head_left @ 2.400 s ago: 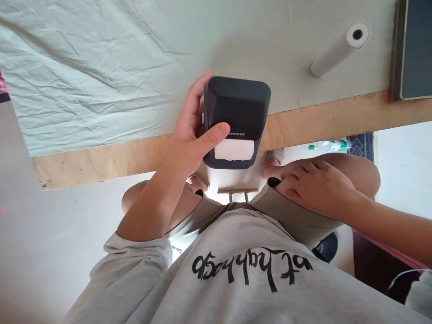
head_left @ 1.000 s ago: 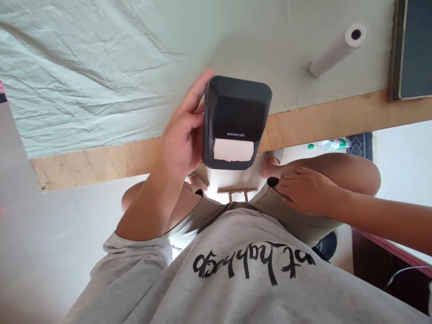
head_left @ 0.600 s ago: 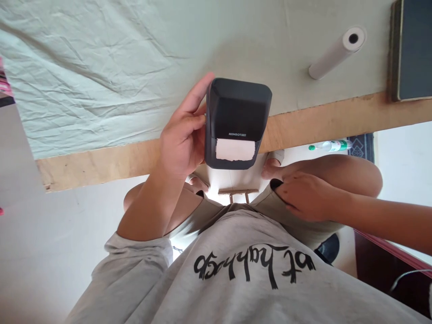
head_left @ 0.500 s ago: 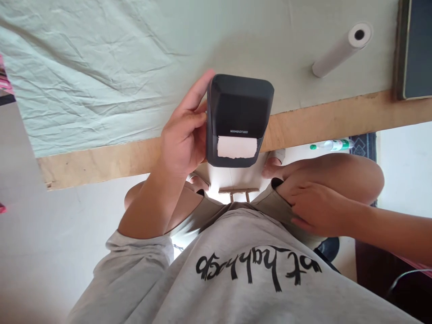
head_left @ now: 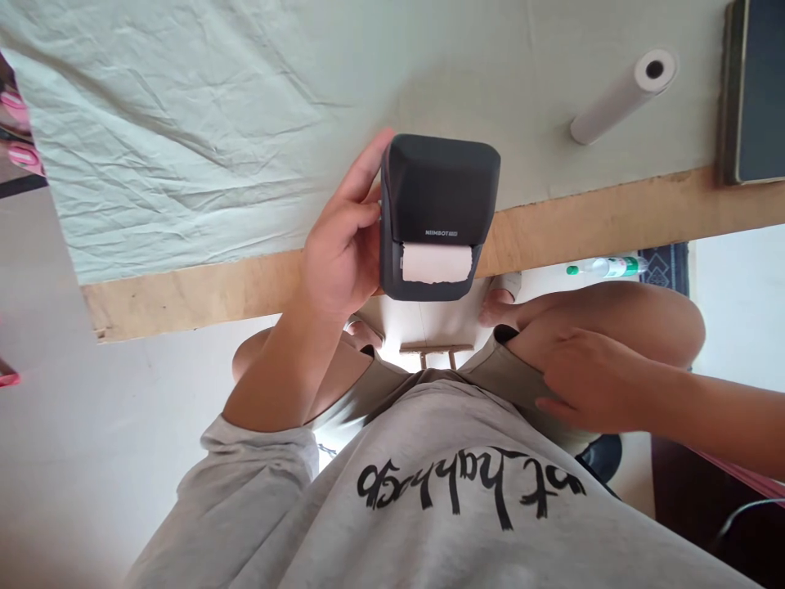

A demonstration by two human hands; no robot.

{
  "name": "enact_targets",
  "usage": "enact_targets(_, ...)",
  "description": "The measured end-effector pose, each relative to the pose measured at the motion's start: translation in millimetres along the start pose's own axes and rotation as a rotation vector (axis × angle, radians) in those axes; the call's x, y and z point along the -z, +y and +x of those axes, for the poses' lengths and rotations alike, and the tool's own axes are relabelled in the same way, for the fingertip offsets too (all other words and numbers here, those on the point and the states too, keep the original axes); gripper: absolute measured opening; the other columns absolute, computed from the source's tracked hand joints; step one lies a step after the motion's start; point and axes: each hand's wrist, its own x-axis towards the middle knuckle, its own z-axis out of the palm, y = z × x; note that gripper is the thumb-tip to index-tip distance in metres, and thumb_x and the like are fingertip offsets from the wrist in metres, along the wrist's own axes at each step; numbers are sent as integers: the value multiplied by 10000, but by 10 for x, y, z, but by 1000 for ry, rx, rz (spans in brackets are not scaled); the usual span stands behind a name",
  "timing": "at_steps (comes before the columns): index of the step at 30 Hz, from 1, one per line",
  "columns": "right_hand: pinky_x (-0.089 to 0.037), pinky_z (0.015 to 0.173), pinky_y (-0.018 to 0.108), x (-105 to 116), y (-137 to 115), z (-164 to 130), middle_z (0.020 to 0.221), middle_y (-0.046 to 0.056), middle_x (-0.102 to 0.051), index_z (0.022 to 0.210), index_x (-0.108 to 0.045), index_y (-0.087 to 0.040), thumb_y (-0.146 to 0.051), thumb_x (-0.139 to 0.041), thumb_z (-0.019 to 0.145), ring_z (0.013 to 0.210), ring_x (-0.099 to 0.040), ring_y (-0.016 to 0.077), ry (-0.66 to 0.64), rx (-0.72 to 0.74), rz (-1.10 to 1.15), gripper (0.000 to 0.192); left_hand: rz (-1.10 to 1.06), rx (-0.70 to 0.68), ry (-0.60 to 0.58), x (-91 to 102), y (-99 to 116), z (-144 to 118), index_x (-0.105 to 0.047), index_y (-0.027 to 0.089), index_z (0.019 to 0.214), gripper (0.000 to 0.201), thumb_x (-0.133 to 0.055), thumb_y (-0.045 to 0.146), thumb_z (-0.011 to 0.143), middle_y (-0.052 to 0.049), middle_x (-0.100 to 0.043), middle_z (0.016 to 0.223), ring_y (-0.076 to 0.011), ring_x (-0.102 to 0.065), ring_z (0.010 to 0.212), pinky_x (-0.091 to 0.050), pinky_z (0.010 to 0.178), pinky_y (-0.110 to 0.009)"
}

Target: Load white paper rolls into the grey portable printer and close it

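Observation:
My left hand [head_left: 340, 254] grips a small black label printer [head_left: 438, 196] by its left side, holding it over the table's near edge. A short strip of white paper [head_left: 437, 263] sticks out of the printer's slot, facing me. My fingers wrap behind the printer and my thumb lies along its side. My right hand [head_left: 589, 380] rests on my right thigh, on the hem of my shorts, and holds nothing.
A white paper roll [head_left: 622, 96] lies on the pale green cloth [head_left: 184, 147] at the far right. A dark flat device [head_left: 757, 90] lies at the right edge. The wooden table edge [head_left: 613, 217] runs across. A bottle [head_left: 604, 266] lies on the floor below.
My left thumb has come off the printer's front and now lies at its side. My right hand slid a little back along my thigh toward my body.

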Motion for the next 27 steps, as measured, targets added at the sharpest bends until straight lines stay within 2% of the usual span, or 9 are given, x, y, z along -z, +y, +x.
enact_targets(2, -297, 521, 333, 208, -26, -78, 495, 36, -543, 473, -528, -195, -327, -533, 873, 491, -522, 178, -28, 37, 22, 422, -29, -17, -5, -6, -15, 13, -624, 260, 1145, 368, -456, 203, 822, 7, -649, 954, -167, -639, 941, -506, 893, -322)
enact_targets(4, -319, 550, 315, 469, -37, -59, 638, 12, -598, 629, -564, -215, -298, -446, 930, 565, -529, 149, 22, 137, 72, 334, -68, -34, -18, -14, -26, 21, -642, 254, 1122, 335, -469, 239, 836, 6, -650, 936, -160, -627, 922, -505, 863, -307)
enact_targets(5, -345, 576, 309, 603, -39, -16, 694, 16, -605, 723, -577, -218, -306, -425, 945, 617, -536, 152, 167, 208, 124, 283, -90, -33, -33, -18, -28, 21, -647, 256, 1113, 326, -476, 238, 837, 8, -649, 929, -154, -618, 910, -504, 844, -296)
enact_targets(8, -372, 613, 286, 928, -44, 180, 809, 23, -580, 1030, -594, -216, -241, -497, 915, 690, -512, 138, 718, 175, 144, 153, -139, -6, -72, -30, -17, 2, -640, 274, 1117, 319, -512, 199, 835, 19, -634, 942, -128, -591, 891, -494, 799, -253)
enact_targets(10, -356, 612, 283, 1041, -42, 309, 805, 12, -545, 1109, -587, -238, -233, -533, 896, 681, -486, 134, 882, 108, 79, 221, -131, 9, -72, -37, -4, -20, -619, 276, 1138, 318, -529, 201, 843, 17, -620, 980, -125, -583, 911, -491, 803, -246)
enact_targets(15, -343, 629, 295, 1047, 3, 448, 782, 9, -552, 1083, -634, -288, -282, -458, 937, 662, -467, 140, 845, 11, -32, 228, -30, -3, -72, 1, 0, -36, -586, 281, 1191, 416, -538, 192, 787, -5, -602, 996, -153, -586, 927, -507, 767, -267)
enact_targets(19, -357, 642, 304, 1027, 27, 441, 748, 0, -563, 1237, -558, -265, -264, -482, 913, 652, -487, 143, 954, 41, -64, 333, -24, 3, -120, 48, -14, -19, -580, 297, 1205, 616, -582, 137, 611, 4, -613, 995, -136, -561, 776, -457, 589, -245)
enact_targets(22, -401, 671, 312, 1073, 15, 450, 789, 10, -633, 1326, -488, -220, -244, -483, 903, 696, -563, 158, 1046, 20, -48, 424, 56, 20, -71, 28, -7, -26, -575, 297, 1182, 585, -566, 134, 621, 6, -603, 995, -135, -569, 731, -421, 573, -253)
enact_targets(27, -478, 709, 272, 1159, -16, 475, 999, 24, -694, 1135, -578, -206, -182, -497, 875, 816, -648, 143, 1161, -35, 96, 272, 71, -14, -51, -31, 3, -47, -555, 297, 1230, 628, -547, 159, 617, 1, -627, 1004, -165, -619, 881, -474, 637, -248)
